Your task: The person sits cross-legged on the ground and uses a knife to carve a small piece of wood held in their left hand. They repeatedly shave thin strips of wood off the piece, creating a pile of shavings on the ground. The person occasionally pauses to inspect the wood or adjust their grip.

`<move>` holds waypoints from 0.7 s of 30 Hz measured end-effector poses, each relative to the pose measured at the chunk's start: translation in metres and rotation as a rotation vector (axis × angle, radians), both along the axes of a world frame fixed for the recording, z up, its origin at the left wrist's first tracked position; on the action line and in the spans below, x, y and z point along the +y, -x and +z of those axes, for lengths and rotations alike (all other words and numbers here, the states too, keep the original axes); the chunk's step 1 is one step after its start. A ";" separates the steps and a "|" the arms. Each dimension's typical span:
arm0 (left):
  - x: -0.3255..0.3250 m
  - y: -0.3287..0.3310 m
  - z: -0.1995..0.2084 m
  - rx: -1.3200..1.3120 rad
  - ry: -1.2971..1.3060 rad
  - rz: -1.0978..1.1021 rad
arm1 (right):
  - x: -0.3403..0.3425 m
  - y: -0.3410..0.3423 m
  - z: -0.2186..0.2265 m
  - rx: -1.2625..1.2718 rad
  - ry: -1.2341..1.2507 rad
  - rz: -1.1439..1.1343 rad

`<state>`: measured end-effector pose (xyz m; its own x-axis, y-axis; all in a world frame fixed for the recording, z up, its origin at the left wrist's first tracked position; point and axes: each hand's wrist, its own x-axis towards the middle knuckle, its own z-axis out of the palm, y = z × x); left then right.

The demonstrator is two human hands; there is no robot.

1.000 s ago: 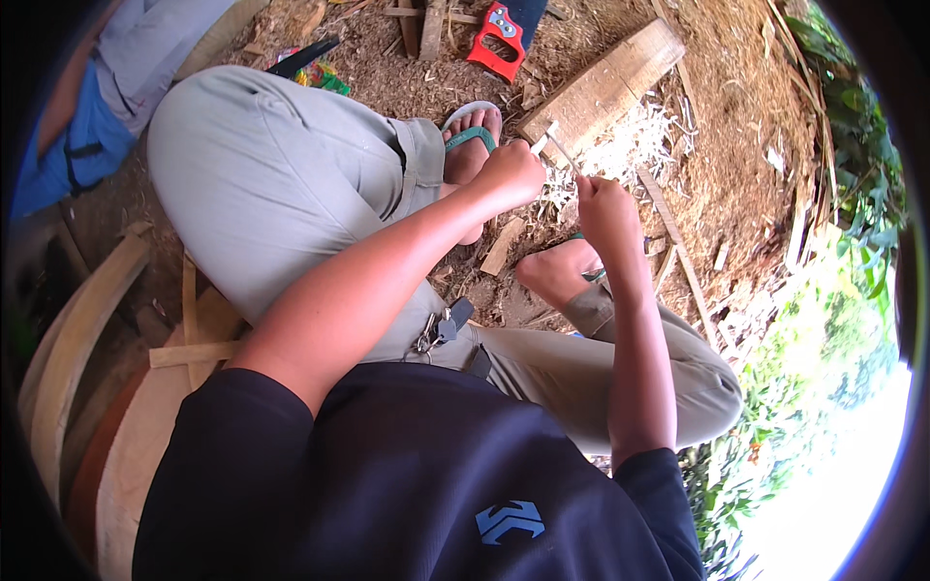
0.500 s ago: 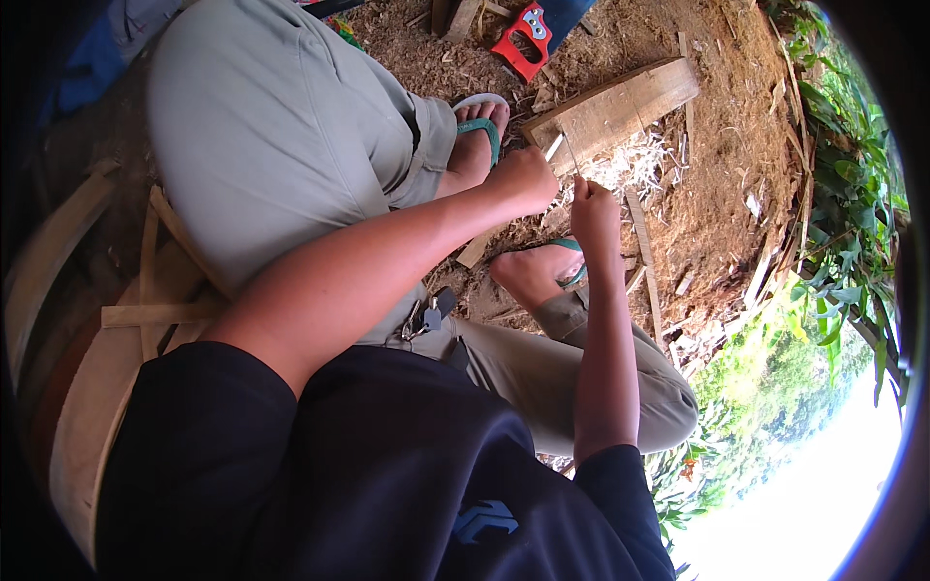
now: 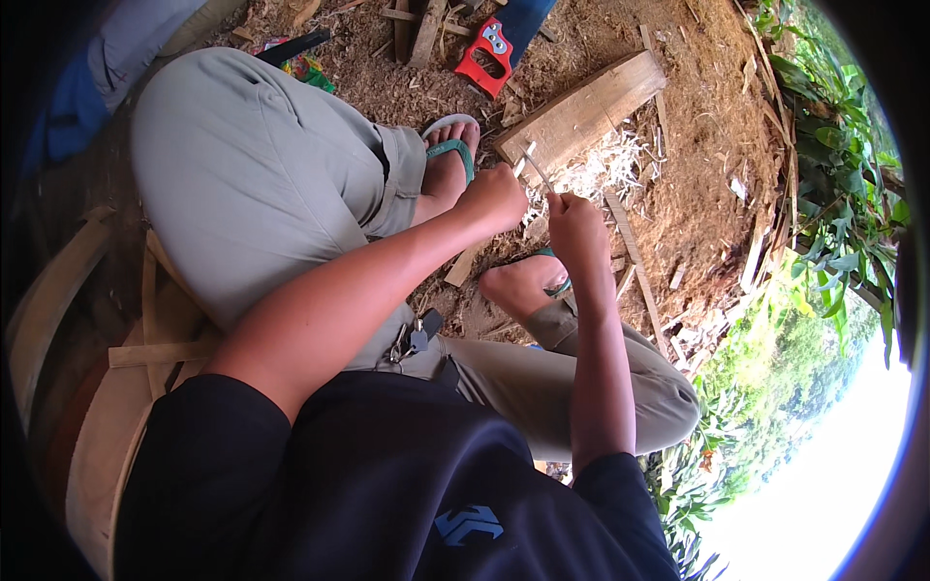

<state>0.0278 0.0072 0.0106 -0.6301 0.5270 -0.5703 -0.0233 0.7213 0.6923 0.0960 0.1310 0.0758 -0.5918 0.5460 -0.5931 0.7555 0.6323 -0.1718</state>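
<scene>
Left hand (image 3: 494, 201), fingers curled tight round pale stick (image 3: 520, 166)! Right hand (image 3: 578, 232), fingers gripping slim blade-like tool (image 3: 539, 172). Wood block (image 3: 583, 108) just beyond, red-handled saw (image 3: 483, 62) farther left.

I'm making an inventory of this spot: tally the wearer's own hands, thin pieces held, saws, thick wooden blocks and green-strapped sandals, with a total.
Own hands, left hand and right hand: 2
Thin pieces held, pale piece and grey piece: 2
Red-handled saw: 1
Thick wooden block: 1
Green-strapped sandals: 2
Total: 8
</scene>
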 end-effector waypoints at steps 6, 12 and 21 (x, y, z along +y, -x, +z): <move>0.002 0.003 0.003 0.020 -0.048 -0.009 | -0.004 0.001 -0.011 0.071 -0.038 0.004; 0.005 0.006 0.009 -0.010 0.001 -0.040 | -0.008 -0.001 -0.016 0.090 -0.052 -0.023; 0.003 0.003 0.010 -0.006 0.006 -0.007 | -0.011 -0.008 -0.018 0.118 -0.034 -0.039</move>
<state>0.0252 0.0101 0.0211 -0.6230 0.5284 -0.5767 -0.0218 0.7253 0.6881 0.1038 0.1199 0.0574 -0.6341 0.5890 -0.5009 0.7556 0.6095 -0.2399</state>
